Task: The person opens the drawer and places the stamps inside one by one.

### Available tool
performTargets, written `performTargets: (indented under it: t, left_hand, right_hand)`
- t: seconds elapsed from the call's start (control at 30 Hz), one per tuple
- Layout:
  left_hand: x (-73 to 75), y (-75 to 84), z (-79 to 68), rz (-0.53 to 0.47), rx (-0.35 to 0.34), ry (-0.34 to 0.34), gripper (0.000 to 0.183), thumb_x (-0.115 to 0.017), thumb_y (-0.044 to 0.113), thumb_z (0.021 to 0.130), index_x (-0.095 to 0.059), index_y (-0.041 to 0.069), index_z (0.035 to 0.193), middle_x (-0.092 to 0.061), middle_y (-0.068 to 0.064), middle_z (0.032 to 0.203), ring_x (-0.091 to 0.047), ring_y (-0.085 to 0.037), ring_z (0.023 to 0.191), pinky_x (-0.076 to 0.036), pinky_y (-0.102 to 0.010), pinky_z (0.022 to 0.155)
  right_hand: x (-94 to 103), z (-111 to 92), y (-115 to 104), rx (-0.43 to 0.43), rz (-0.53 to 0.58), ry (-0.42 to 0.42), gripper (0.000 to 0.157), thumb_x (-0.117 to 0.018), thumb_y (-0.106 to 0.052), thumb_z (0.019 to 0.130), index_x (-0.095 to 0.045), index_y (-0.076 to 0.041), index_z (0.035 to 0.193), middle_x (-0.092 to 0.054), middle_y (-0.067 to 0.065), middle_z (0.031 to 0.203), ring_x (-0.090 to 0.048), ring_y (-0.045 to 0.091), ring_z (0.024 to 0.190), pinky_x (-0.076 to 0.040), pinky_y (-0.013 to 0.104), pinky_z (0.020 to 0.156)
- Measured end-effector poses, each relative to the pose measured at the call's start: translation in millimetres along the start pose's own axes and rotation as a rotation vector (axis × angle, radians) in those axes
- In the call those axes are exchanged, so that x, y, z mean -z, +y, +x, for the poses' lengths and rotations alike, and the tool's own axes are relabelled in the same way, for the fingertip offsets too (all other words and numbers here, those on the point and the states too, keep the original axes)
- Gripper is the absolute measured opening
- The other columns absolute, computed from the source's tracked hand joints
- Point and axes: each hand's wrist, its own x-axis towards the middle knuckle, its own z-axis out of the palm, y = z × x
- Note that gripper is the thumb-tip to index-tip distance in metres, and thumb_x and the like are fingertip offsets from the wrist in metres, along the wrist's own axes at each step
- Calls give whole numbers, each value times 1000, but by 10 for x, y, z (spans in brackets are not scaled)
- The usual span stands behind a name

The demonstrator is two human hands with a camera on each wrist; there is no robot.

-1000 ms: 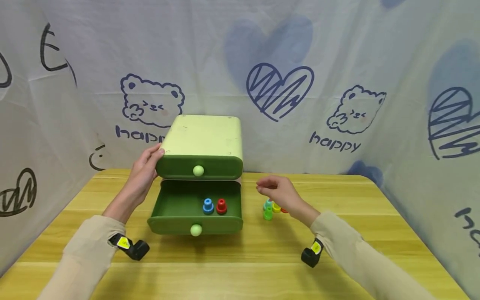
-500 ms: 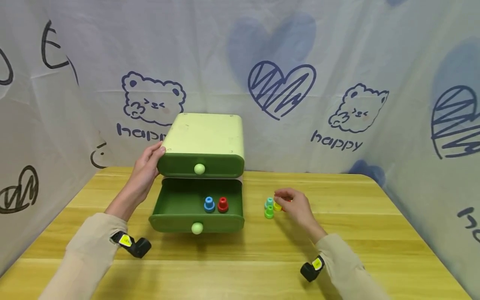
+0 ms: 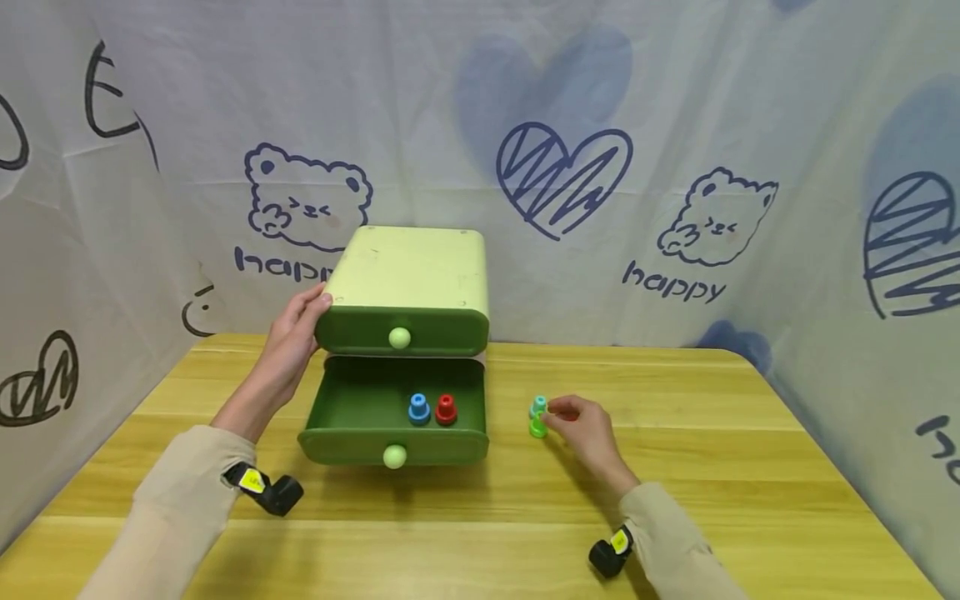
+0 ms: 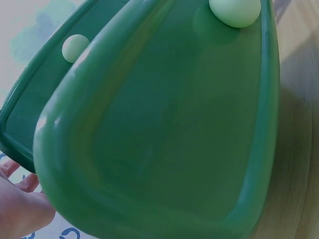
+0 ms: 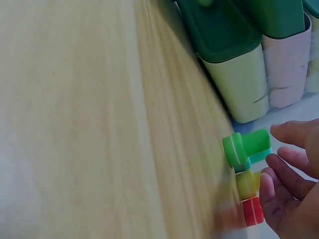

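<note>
My left hand (image 3: 295, 329) rests against the left side of a small green drawer cabinet (image 3: 412, 267), its fingers at the upper front corner. One drawer (image 3: 393, 447) below the top one is pulled out, and a blue peg (image 3: 418, 409) and a red peg (image 3: 446, 410) stand in it. On the table right of the cabinet, my right hand (image 3: 588, 433) reaches to a bright green peg (image 5: 249, 145). In the right wrist view the thumb and fingers are spread at the green peg's narrow end. A teal peg (image 3: 537, 406) stands just behind it.
In the right wrist view, a yellow peg (image 5: 247, 184) and another red peg (image 5: 252, 211) stand beside the green one; my right hand hides them from the head view. The wooden table (image 3: 480, 542) ends at a white printed curtain (image 3: 420, 125) behind and at the sides.
My right hand has come down from above the table to the pegs, reaching over the yellow one, then moving left to the green peg. My left hand keeps its place on the cabinet.
</note>
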Motion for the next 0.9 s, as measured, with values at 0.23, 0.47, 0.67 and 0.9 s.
performTargets:
  t: [0.23, 0.47, 0.67, 0.9]
  left_hand:
    - [-9, -2, -3, -9, -4, 0, 71, -42, 43, 102, -13, 5, 155, -13, -14, 159, -20, -30, 142, -19, -46, 115]
    - [-4, 7, -4, -7, -10, 3, 70, -42, 43, 102, -14, 6, 155, -13, -13, 159, -20, -29, 142, -19, -46, 115]
    - [1, 17, -9, -1, -11, 7, 70, -42, 43, 102, -14, 6, 155, -13, -13, 159, -21, -29, 142, -19, -46, 115]
    - [-12, 21, -18, 9, 3, 9, 70, -41, 44, 102, -14, 5, 155, -13, -14, 159, -22, -30, 141, -20, -46, 115]
  right_hand:
    - [-56, 9, 12, 5, -34, -4, 23, -74, -8, 85, -70, 4, 104, -69, 10, 97, -59, 23, 86, -50, 32, 72]
    - [-85, 16, -5, 30, -59, -1, 25, -75, -4, 82, -69, 8, 103, -68, 12, 92, -62, 26, 86, -54, 36, 75]
    - [-95, 11, 4, 43, -89, -11, 25, -75, -2, 81, -68, 8, 103, -68, 13, 93, -64, 29, 87, -55, 38, 76]
    - [-99, 5, 38, 59, -125, -13, 22, -76, 0, 80, -69, 7, 100, -68, 11, 91, -64, 27, 85, -55, 38, 76]
